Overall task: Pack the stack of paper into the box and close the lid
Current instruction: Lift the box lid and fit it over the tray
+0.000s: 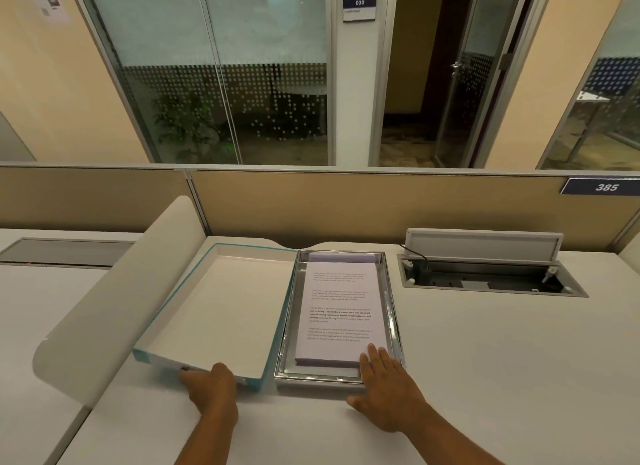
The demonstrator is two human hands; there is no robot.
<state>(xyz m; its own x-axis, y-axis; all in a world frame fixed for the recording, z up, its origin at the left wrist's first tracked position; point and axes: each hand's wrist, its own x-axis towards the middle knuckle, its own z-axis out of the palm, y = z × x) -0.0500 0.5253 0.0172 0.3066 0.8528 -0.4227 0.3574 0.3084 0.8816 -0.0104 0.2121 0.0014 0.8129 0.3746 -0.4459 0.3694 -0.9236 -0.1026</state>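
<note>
- Paper (341, 312): a neat white stack, top sheet printed with four short blocks of text, one partly bold. A second sheet edge shows just past its far end.
- Paper lies flat inside the box (394, 322), a shallow tray with shiny silver walls; a narrow gap runs round the stack on all sides.
- Lid (221, 302): white inside, teal rim, lying open-side up just left of the box, its right edge touching or overlapping the box's left wall. Its near end is raised off the desk, so it sits tilted.
- Left hand (211, 383): at the lid's near edge, left of the box, fingers curled under and gripping that edge.
- Right hand (384, 385): flat and open, palm down over the box's near right corner, fingertips (372, 355) resting on the paper's near right corner. Gripping nothing.
- Desk (485, 360): plain white, box near its middle. Right of the box, well apart, a cable hatch (485, 277) stands open with a black cord running in.
- Left of the lid a curved white divider (114, 302) rises from the desk edge.
- Behind the box, a tan partition (346, 205) with a blue tag reading 385 (606, 187) at far right.
- Beyond the partition: glass walls (225, 76) with a dotted frosted band, a plant (183, 121) behind them, a door sign reading 030 (359, 8), and an open glass door (460, 83) to a dark room.
</note>
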